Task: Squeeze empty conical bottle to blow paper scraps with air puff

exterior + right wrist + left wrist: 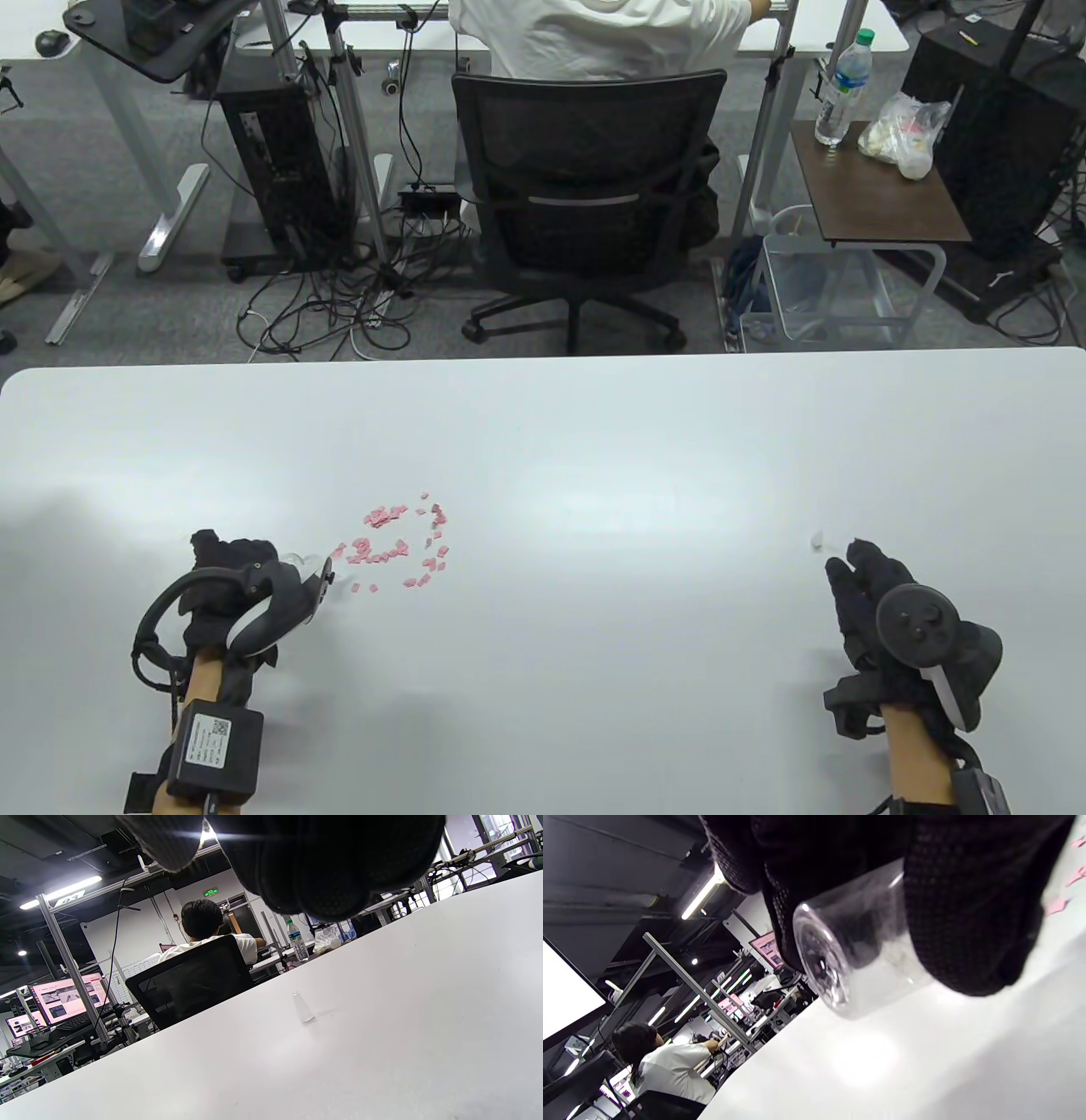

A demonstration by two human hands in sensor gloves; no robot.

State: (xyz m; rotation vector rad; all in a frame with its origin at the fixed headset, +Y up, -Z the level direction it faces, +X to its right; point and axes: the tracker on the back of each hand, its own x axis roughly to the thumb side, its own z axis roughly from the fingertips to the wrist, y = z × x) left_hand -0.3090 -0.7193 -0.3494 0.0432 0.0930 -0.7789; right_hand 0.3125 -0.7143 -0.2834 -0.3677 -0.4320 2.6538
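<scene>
My left hand (233, 564) grips a clear conical bottle (307, 562) lying on its side, its nozzle end toward a loose ring of pink paper scraps (399, 543) on the white table (594, 441). In the left wrist view the gloved fingers (967, 899) wrap the bottle (852, 955), whose round base faces the camera. A few scraps (1056, 905) show at the right edge. My right hand (874, 586) rests on the table at the right, holding nothing, just short of a small clear conical cap (818, 538). The cap (303, 1007) stands upright in the right wrist view.
Beyond the table's far edge stands a black office chair (585, 195) with a seated person, cables and computer towers on the floor, and a small side table (882, 187) with a water bottle and a bag.
</scene>
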